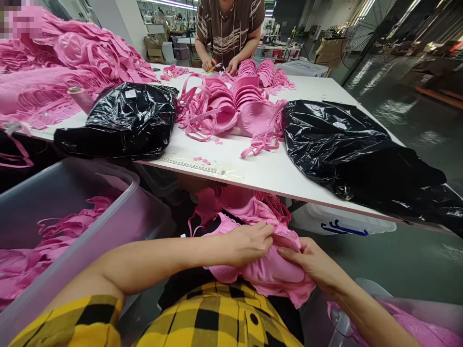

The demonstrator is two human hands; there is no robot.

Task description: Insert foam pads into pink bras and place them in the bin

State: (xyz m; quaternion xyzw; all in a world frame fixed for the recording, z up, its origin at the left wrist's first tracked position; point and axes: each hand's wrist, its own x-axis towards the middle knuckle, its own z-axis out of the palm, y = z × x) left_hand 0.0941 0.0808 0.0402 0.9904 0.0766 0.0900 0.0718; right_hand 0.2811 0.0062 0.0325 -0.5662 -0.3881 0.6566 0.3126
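Observation:
A pink bra (pixel 267 270) lies across my lap, below the table's front edge. My left hand (pixel 249 243) is closed on its upper part, the fingers pinched together on the fabric. My right hand (pixel 302 258) grips the bra's right cup, with the thumb on top and the other fingers partly hidden behind the cloth. More pink bras (pixel 235 200) rest just beyond, partly under the table edge.
On the white table (pixel 267 171) stand stacked pink bras (pixel 224 106) between two black plastic bags (pixel 133 118) (pixel 336 140). Plastic bins (pixel 133 183) with pink garments flank me. Across the table, a person (pixel 229 29) holds scissors (pixel 214 68). A large pink heap (pixel 87 53) lies left.

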